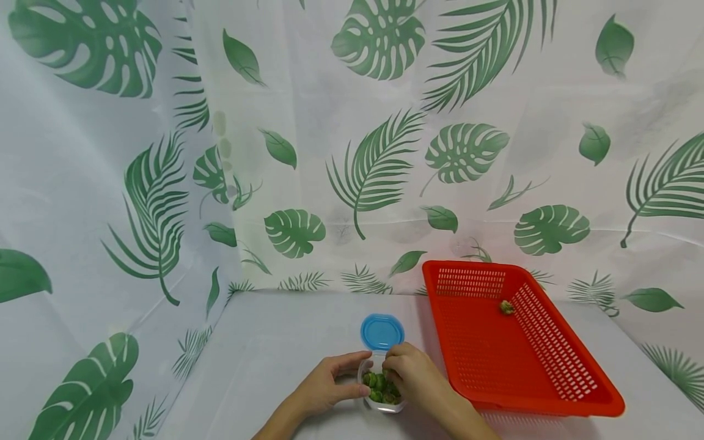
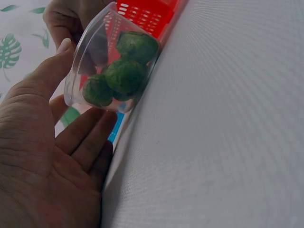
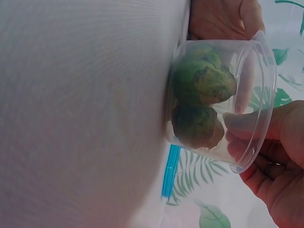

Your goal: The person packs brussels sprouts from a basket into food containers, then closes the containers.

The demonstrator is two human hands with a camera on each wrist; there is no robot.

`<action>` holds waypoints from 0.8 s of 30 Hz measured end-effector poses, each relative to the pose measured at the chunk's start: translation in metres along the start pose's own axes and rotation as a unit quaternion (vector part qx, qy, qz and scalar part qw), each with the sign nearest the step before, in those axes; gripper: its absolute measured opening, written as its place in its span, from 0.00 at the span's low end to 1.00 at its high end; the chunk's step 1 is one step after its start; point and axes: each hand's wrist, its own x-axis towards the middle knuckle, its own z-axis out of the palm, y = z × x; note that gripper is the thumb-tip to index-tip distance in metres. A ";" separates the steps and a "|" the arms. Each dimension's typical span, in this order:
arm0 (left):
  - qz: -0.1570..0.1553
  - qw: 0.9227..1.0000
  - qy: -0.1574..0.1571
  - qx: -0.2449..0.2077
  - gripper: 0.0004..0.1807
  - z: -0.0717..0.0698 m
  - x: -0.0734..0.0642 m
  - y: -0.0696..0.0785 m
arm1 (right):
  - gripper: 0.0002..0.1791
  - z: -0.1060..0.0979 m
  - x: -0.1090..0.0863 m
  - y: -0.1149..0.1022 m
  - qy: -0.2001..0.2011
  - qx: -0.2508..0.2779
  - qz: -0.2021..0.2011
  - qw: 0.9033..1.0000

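Note:
A small clear plastic tub (image 1: 385, 408) stands on the table with several Brussels sprouts (image 1: 378, 383) inside. My left hand (image 1: 324, 386) holds the tub from the left; in the left wrist view its thumb (image 2: 59, 66) lies at the rim and the other fingers reach round the side. My right hand (image 1: 418, 376) dips its fingertips over the rim into the tub. Through the clear wall in the right wrist view, its thumb (image 3: 240, 122) shows close to a sprout (image 3: 197, 126); whether it pinches one is unclear. Behind the tub lies a blue lid (image 1: 382, 332).
A large red perforated basket (image 1: 497, 360) stands to the right, with one Brussels sprout (image 1: 506, 307) at its far right side. The white table (image 1: 264, 342) meets leaf-printed curtains (image 1: 308, 183) at the back and left.

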 end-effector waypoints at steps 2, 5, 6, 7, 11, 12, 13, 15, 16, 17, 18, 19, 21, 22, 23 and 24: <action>0.000 1.000 -0.001 0.000 0.32 0.000 0.000 0.000 | 0.06 0.000 0.000 0.000 0.000 0.000 0.002 1.000; 0.000 1.000 0.000 0.003 0.32 0.000 0.000 0.000 | 0.06 0.000 0.000 0.000 -0.001 0.000 0.005 1.000; 0.000 1.000 0.000 0.004 0.32 0.000 0.000 0.000 | 0.06 -0.001 0.000 0.000 -0.002 0.001 0.006 1.000; -0.001 1.000 0.001 0.005 0.32 0.000 0.000 0.000 | 0.06 -0.001 0.000 0.000 -0.001 0.001 0.006 1.000; 0.001 1.000 0.001 0.005 0.32 0.000 0.000 -0.001 | 0.06 -0.001 0.000 -0.001 0.005 0.003 0.002 1.000; 0.002 1.000 0.000 0.004 0.32 0.000 0.000 -0.001 | 0.06 -0.001 0.000 -0.001 0.008 0.003 -0.001 1.000; 0.003 1.000 0.000 0.003 0.32 0.000 0.000 -0.001 | 0.06 -0.001 0.000 -0.001 0.012 0.004 -0.003 1.000; 0.004 1.000 0.000 0.003 0.32 0.000 0.000 -0.001 | 0.07 -0.001 0.000 -0.002 0.020 0.007 -0.005 1.000; 0.004 1.000 -0.001 0.002 0.32 0.000 0.000 -0.001 | 0.07 -0.001 0.000 -0.002 0.024 0.009 -0.006 1.000; 0.004 1.000 -0.001 0.002 0.32 0.000 0.000 0.000 | 0.08 -0.002 0.000 -0.002 0.025 0.010 -0.006 1.000; 0.004 1.000 -0.001 0.002 0.32 0.000 0.000 0.000 | 0.08 -0.002 -0.001 -0.002 0.027 0.010 -0.006 1.000; 0.003 1.000 0.000 0.002 0.32 0.000 0.000 0.000 | 0.08 -0.004 -0.001 -0.002 0.027 0.010 -0.003 1.000; 0.002 1.000 -0.001 0.004 0.33 0.000 0.000 0.000 | 0.09 -0.007 0.000 -0.003 0.027 0.007 0.003 1.000; 0.002 1.000 0.000 0.005 0.33 0.000 0.000 0.000 | 0.09 -0.010 0.000 -0.004 0.024 0.006 0.008 1.000; 0.002 1.000 0.000 0.005 0.33 0.000 0.000 0.000 | 0.09 -0.013 0.001 -0.004 0.020 0.005 0.015 1.000; 0.002 1.000 0.000 0.006 0.33 0.000 0.000 0.000 | 0.08 -0.016 0.001 -0.005 0.017 0.004 0.021 1.000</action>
